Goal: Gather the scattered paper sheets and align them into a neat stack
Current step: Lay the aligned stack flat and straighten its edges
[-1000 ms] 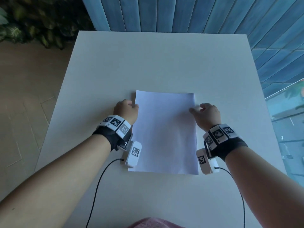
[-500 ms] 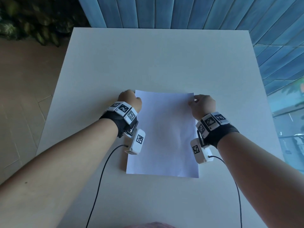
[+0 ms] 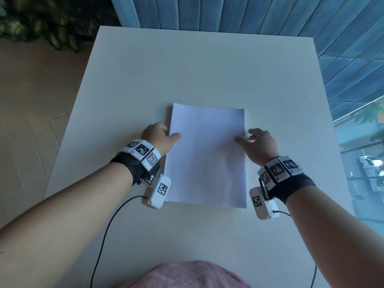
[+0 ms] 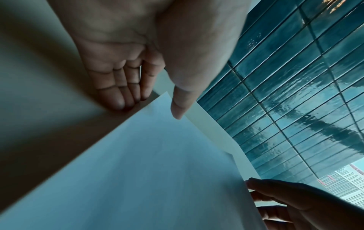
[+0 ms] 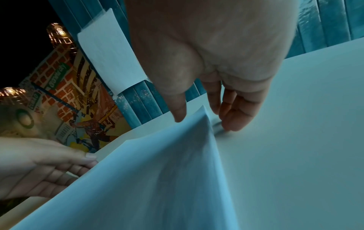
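A stack of white paper sheets (image 3: pixel 207 154) lies flat and squared in the middle of the white table (image 3: pixel 207 65). My left hand (image 3: pixel 161 135) is at the stack's left edge. In the left wrist view its straight fingertips (image 4: pixel 122 104) touch that edge and the thumb reaches over the stack (image 4: pixel 147 171). My right hand (image 3: pixel 254 139) is at the right edge, thumb on the top sheet. In the right wrist view its fingertips (image 5: pixel 232 124) stand on the table just beside the stack (image 5: pixel 147 179), whose edge rises slightly there.
A blue slatted wall (image 3: pixel 249 13) runs behind the table's far edge, with plants (image 3: pixel 41 21) at the far left. Wrist cables (image 3: pixel 108 225) trail toward me over the table. Pink cloth (image 3: pixel 187 275) shows at the bottom edge. Glass (image 3: pixel 363 163) bounds the right side.
Both hands have slid from the stack's far corners a little toward me along its sides. Their fingers have uncurled from fists to loose and straight. The stack stays in place.
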